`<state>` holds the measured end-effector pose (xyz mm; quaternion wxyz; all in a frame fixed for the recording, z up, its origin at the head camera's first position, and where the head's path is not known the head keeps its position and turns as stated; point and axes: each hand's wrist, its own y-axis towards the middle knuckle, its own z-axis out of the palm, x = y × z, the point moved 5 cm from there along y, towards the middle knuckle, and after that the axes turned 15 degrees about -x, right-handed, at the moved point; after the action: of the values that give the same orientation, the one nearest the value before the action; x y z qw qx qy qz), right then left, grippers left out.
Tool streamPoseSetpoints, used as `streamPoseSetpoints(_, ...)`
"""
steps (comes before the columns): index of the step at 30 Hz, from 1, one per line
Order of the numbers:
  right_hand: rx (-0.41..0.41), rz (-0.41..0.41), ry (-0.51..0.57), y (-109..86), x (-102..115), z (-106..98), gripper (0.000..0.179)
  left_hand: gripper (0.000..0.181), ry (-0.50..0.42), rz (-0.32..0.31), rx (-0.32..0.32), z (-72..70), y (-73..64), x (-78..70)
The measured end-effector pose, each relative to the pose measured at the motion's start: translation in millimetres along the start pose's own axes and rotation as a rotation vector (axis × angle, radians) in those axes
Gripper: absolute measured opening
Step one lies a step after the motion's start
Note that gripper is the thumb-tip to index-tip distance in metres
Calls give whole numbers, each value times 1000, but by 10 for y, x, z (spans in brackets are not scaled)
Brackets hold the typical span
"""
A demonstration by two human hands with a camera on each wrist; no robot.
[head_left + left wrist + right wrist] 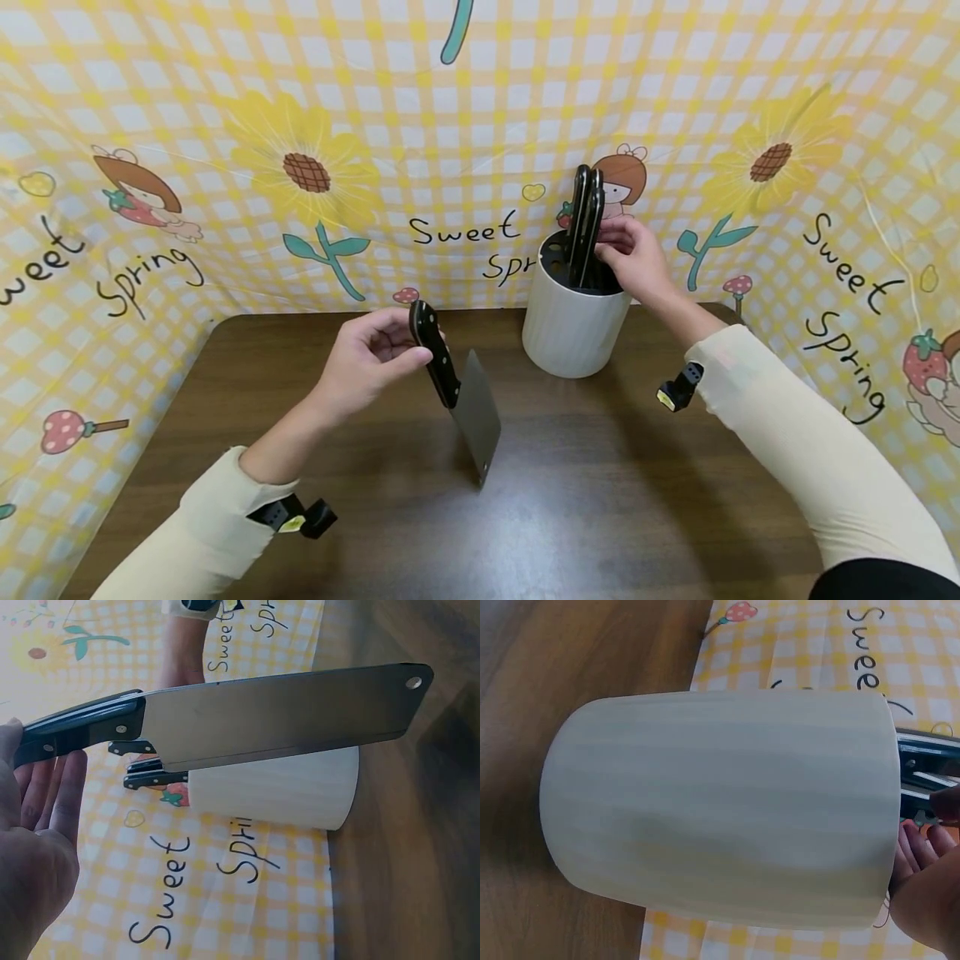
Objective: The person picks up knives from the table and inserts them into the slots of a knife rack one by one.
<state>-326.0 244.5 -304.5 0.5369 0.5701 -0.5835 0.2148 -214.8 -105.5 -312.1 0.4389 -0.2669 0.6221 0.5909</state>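
My left hand (367,354) pinches the black riveted handle of a cleaver (477,417) between thumb and fingers. Its broad steel blade slants down over the table, and a small hole shows near the blade's end in the left wrist view. At the back right stands a white ribbed knife holder (573,333) with a black slotted top. Several black-handled knives (583,225) stick up from it, close together. Over the holder's rim, my right hand (636,254) pinches one knife handle (915,804) between thumb and fingers. The knives' blades are hidden inside the holder.
A dark brown wooden table (390,517) lies under both hands. Yellow checked cloth (465,150) with printed flowers and lettering rises behind the table and along both sides. The holder stands near the table's back edge. Small black cameras (678,387) sit at both cream sleeves.
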Motion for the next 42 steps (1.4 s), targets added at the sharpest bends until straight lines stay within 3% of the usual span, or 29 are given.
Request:
streamPoseSetpoints(10,69,-10,-1,-238,110,-136,38,23,172,-13,-48,-108,152,-239)
streamPoseSetpoints(17,77,-18,-5,-376,177,-266,42,22,281,-35,-60,-49,302,-402)
streamPoseSetpoints(30,57,-86,144,-542,505,-399,37,27,385,-99,-52,273,563,-548)
streamPoseSetpoints(42,115,-146,332,-749,892,-296,36,24,281,-13,7,752,789,-642)
